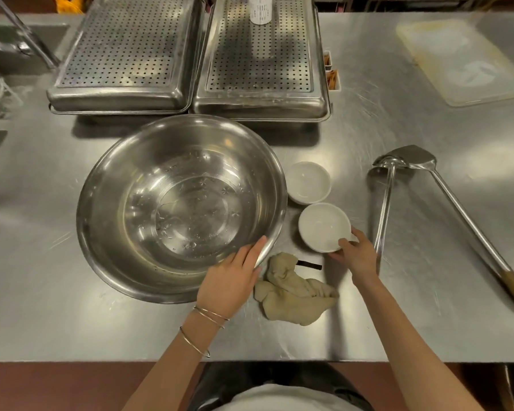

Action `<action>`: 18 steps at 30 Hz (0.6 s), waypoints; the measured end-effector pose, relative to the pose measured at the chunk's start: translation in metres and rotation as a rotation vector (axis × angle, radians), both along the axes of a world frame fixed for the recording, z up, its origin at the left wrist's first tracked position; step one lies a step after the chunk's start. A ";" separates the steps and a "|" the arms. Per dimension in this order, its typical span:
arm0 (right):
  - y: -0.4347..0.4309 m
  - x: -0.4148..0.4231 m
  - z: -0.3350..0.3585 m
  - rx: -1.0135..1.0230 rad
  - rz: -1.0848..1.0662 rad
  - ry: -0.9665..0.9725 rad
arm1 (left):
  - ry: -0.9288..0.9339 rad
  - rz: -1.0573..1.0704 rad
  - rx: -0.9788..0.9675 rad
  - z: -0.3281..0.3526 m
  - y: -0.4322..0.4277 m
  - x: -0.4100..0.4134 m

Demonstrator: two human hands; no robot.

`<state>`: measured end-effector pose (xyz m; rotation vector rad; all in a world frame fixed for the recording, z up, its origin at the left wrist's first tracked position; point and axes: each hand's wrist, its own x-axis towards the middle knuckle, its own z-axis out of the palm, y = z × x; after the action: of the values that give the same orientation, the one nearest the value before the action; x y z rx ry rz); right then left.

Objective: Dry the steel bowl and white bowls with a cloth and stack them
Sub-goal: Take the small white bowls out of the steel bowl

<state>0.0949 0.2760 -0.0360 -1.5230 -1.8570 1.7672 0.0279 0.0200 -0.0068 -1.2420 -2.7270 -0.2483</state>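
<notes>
A large steel bowl [178, 203] sits on the steel counter, with water drops inside. My left hand [232, 280] grips its near right rim, thumb over the edge. Two small white bowls stand to its right: the far one [308, 182] is untouched, and my right hand [358, 256] holds the near one [324, 226] by its near right edge. A crumpled beige cloth [291, 292] lies on the counter between my two hands, touched by neither.
Two perforated steel trays [125, 54] [261, 63] stand behind the big bowl, a white bottle [261, 8] on the right one. A ladle [385, 209] and a long spatula [457, 215] lie at right. A cutting board [463, 60] is far right. A sink [0, 54] is left.
</notes>
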 end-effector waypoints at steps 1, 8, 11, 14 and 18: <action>0.002 -0.003 0.000 -0.007 -0.002 0.005 | 0.008 -0.002 0.003 0.000 0.000 0.000; -0.038 0.011 0.023 0.613 0.365 -0.040 | 0.060 -0.015 0.024 0.000 0.001 0.001; -0.073 0.033 0.020 0.692 0.533 0.042 | 0.086 -0.018 0.031 0.000 0.000 0.001; -0.092 0.037 0.003 0.560 0.805 0.058 | 0.089 -0.020 0.031 -0.002 -0.002 0.002; -0.093 0.036 -0.022 0.628 1.048 -0.027 | 0.114 -0.020 0.040 0.002 -0.014 0.004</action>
<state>0.1313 0.1828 -0.0580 -0.3179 -3.1008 1.1071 0.0317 0.0062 -0.0049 -1.2339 -2.6016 -0.2257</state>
